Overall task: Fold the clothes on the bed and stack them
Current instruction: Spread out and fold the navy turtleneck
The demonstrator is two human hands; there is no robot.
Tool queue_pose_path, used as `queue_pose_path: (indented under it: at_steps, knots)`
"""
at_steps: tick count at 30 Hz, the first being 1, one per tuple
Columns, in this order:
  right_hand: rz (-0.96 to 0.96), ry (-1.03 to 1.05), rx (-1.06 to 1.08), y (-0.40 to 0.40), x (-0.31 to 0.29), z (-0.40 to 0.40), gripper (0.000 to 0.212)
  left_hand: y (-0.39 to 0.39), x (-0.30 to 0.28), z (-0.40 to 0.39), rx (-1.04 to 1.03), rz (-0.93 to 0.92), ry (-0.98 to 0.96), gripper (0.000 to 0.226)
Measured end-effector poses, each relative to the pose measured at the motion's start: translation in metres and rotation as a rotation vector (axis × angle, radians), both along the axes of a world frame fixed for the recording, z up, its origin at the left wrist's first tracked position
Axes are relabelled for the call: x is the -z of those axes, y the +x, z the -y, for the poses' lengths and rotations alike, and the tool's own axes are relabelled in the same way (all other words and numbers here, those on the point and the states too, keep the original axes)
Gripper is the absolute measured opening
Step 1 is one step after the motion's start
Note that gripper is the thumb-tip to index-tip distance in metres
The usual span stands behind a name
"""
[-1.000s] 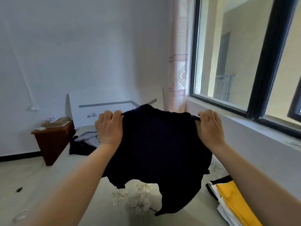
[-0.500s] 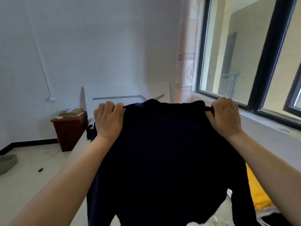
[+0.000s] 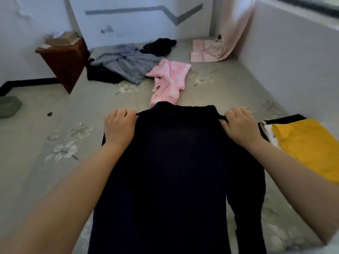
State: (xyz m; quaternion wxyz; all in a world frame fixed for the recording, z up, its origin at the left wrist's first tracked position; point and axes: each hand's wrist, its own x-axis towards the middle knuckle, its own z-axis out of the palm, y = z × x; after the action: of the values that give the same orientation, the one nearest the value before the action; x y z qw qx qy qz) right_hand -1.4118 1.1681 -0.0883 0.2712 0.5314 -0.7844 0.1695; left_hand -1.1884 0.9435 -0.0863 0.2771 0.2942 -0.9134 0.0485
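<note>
Clothes, loose and folded, on one bed (image 3: 42, 114) with a grey-green sheet printed with pale flowers.

Item in hand: one dark navy long-sleeved top (image 3: 168, 176), spread lengthwise down the middle of the bed, neck end away from the person. Left hand (image 3: 119, 128) is clenched on the left shoulder of the top; right hand (image 3: 239, 125) is clenched on the right shoulder. One sleeve trails down the right side of the body panel.

Unfolded, far end of bed, four pieces:
- one pink garment with white spots (image 3: 168, 81), crumpled, its near end touching or just behind the navy top's neck;
- one grey garment (image 3: 124, 62), rumpled, just left of the pink one;
- one black garment (image 3: 102, 75) partly under the grey one;
- one black garment (image 3: 158, 46) near the headboard.

Folded: one stack (image 3: 304, 145) at the right edge of the bed, yellow piece on top, white and black layers showing beneath; the number of layers cannot be told. One pale pink folded piece (image 3: 203, 51) in the far right corner, touched by the curtain (image 3: 233, 26).

Room: white headboard (image 3: 139, 19) with a grey angular line; one reddish-brown bedside cabinet (image 3: 62, 59) at left, papers on top; one grey-green tray (image 3: 8, 106) on the floor at far left; white wall along the right side.
</note>
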Motion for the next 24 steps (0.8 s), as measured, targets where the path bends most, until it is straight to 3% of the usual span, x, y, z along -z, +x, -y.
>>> queue_pose_path:
  at_steps: [2,5,12,15,17,18,21,24]
  knots:
    - [0.051,0.050,0.003,-0.015,0.043,0.020,0.033,-0.015,0.042,0.012,-0.059,0.078,0.100,0.015]
    - [0.119,0.084,-0.002,-0.032,0.097,0.046,0.029,-0.032,0.098,0.032,-0.111,0.149,0.168,0.023]
    - [-0.023,0.050,0.049,-0.096,0.148,0.112,0.028,-0.080,0.146,0.100,0.005,0.131,-0.077,0.029]
    - [-0.001,0.052,0.055,-0.123,0.164,0.146,0.024,-0.114,0.162,0.138,0.036,0.122,-0.132,0.025]
    - [0.072,0.094,0.125,-0.137,0.185,0.167,0.014,-0.146,0.181,0.156,-0.036,0.151,0.018,0.025]
    - [0.143,0.153,0.193,-0.138,0.193,0.175,0.011,-0.158,0.190,0.159,-0.092,0.223,0.125,0.037]
    - [0.394,0.440,0.314,-0.119,0.243,0.187,0.040,-0.170,0.241,0.150,-0.108,0.465,0.281,0.054]
    - [0.511,0.535,0.267,-0.070,0.293,0.175,0.052,-0.148,0.299,0.115,-0.063,0.572,0.369,0.054]
